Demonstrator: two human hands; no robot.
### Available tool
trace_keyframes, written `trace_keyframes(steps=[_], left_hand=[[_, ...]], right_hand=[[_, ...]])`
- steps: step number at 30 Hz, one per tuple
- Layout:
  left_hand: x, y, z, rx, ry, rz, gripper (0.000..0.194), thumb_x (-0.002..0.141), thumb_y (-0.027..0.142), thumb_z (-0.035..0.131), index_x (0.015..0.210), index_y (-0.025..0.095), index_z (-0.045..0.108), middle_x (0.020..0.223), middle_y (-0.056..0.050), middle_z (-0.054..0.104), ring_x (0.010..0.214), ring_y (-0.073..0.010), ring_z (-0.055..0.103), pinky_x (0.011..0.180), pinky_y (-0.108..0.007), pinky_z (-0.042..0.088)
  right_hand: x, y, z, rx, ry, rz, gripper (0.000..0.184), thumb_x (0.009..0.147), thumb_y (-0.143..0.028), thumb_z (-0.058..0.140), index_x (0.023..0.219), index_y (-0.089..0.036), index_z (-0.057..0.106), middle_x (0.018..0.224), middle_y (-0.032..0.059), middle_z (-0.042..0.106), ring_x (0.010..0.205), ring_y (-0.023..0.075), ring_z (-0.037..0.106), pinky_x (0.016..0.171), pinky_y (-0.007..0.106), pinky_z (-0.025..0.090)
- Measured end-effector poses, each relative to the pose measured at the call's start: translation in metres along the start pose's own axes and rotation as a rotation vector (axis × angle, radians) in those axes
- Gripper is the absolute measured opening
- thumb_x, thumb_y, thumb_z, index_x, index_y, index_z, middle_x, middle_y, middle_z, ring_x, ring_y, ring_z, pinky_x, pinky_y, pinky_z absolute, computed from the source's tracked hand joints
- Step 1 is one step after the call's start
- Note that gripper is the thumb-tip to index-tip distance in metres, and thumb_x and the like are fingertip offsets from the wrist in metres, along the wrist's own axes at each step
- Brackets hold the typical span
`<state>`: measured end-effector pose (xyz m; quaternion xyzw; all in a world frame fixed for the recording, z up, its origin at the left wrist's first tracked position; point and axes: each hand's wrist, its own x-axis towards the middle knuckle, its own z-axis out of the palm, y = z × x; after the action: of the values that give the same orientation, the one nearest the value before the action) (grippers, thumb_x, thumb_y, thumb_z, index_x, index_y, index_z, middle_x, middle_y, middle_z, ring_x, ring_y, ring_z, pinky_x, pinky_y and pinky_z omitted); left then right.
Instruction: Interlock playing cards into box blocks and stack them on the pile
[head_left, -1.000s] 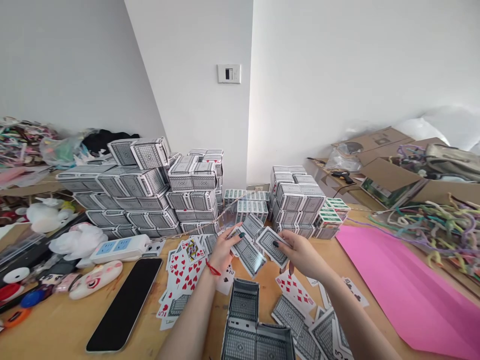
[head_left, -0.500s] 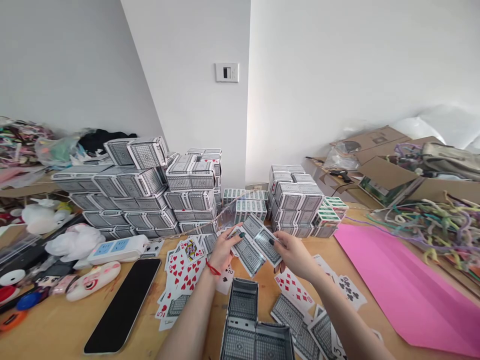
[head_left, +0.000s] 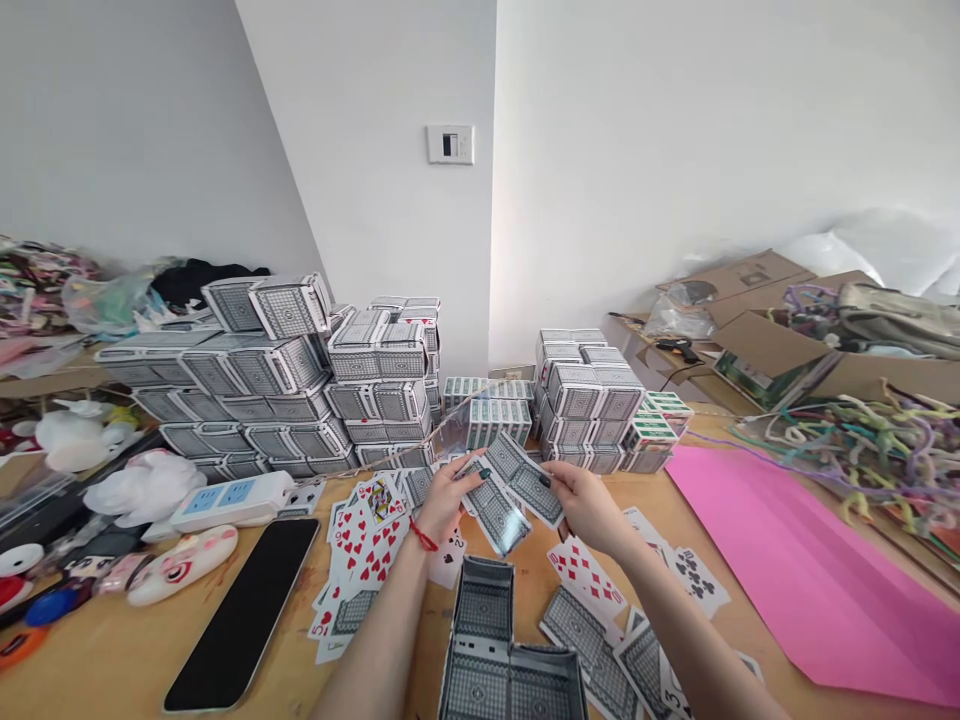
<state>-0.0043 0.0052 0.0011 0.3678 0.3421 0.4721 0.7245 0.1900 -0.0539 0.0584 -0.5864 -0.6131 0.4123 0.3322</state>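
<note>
My left hand (head_left: 448, 495) pinches the left side of several joined playing cards (head_left: 499, 505), patterned backs facing up. On their right edge my right hand (head_left: 581, 500) is closed, thumb on top. The cards meet at an angle and hang above the table. Just below them stands an open-topped structure (head_left: 484, 610) folded from the same grey-backed cards. Loose playing cards lie on both sides: a face-up heap with hearts (head_left: 367, 540) by my left forearm, and a ten of diamonds (head_left: 585, 578) near face-down cards (head_left: 574, 625) under my right forearm.
Stacked card blocks (head_left: 247, 365) rise at the back left, with another stack (head_left: 581, 395) right of centre. Green-and-white card boxes (head_left: 499, 422) sit between them. A phone (head_left: 244, 615) and power strip (head_left: 232, 500) lie left; pink paper (head_left: 810, 570) and fuzzy stems (head_left: 874, 460) lie right.
The held cards have tilted and their right-hand part has turned slightly, with a glare now on the lower card. Both hands keep hold, and the view has shifted a little.
</note>
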Motion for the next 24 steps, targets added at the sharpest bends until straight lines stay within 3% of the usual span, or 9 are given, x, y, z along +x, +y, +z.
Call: trace_keyframes(steps=[7, 13, 24], left_hand=[[-0.001, 0.001, 0.000, 0.002, 0.008, -0.011, 0.045, 0.063, 0.018, 0.070, 0.107, 0.019, 0.061, 0.101, -0.008, 0.066, 0.084, -0.0187, 0.062, 0.074, -0.027, 0.047], [0.000, -0.001, 0.000, 0.010, -0.010, 0.006, 0.046, 0.063, 0.018, 0.070, 0.107, 0.018, 0.061, 0.100, -0.009, 0.067, 0.088, -0.0199, 0.061, 0.078, -0.029, 0.046], [0.002, -0.007, 0.004, 0.095, -0.017, 0.063, 0.041, 0.056, 0.018, 0.074, 0.096, 0.015, 0.066, 0.103, -0.011, 0.065, 0.096, -0.0227, 0.058, 0.085, -0.031, 0.042]], right_hand=[[-0.002, -0.004, 0.004, -0.097, 0.122, -0.057, 0.027, 0.078, -0.026, 0.031, 0.074, -0.020, 0.058, 0.046, -0.0040, 0.051, 0.033, 0.0123, 0.052, 0.040, 0.022, 0.040], [-0.001, -0.004, 0.014, -0.075, 0.183, -0.010, 0.024, 0.079, -0.027, 0.031, 0.074, -0.021, 0.055, 0.047, -0.0033, 0.052, 0.033, 0.0142, 0.054, 0.037, 0.023, 0.041], [0.006, 0.010, 0.019, 0.060, 0.104, -0.018, 0.002, 0.081, -0.025, 0.037, 0.082, -0.024, 0.036, 0.044, -0.0076, 0.050, 0.035, 0.0152, 0.054, 0.038, 0.024, 0.041]])
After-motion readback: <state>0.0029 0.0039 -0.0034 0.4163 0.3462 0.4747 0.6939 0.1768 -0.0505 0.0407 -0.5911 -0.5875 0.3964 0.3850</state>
